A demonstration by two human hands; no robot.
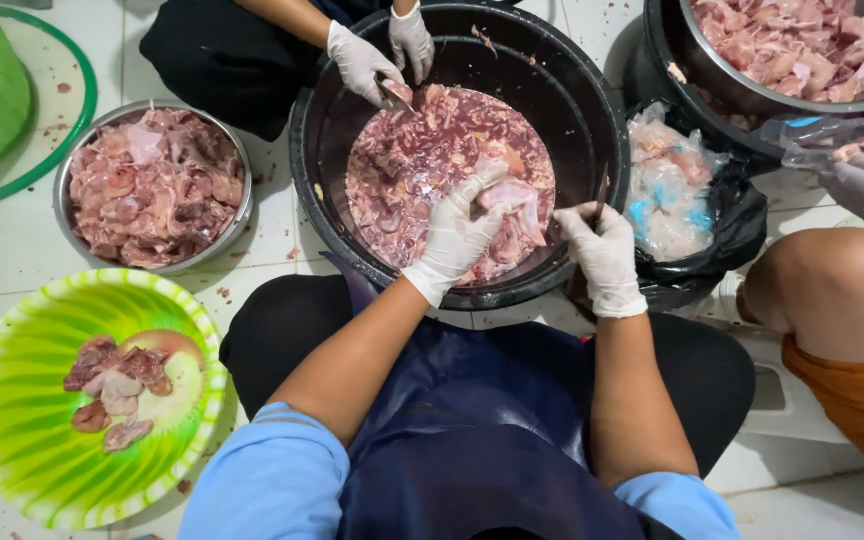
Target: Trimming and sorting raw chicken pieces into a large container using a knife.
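My left hand point(455, 232), in a white glove, grips a pale pink piece of raw chicken point(514, 197) over the big black tub point(324, 190), which holds pinkish water and several meat pieces. My right hand point(604, 255), also gloved, is shut on a small knife point(600, 192) with its blade pointing up beside the meat. Both hands hover at the tub's near rim, above my dark blue apron.
Across the tub another person's gloved hands point(384, 55) cut meat. A person at right holds a plastic bag point(814, 135). A steel bowl of meat point(235, 150) and a green plate point(12, 440) with a few pieces lie left. A black bag of scraps point(727, 225) sits right.
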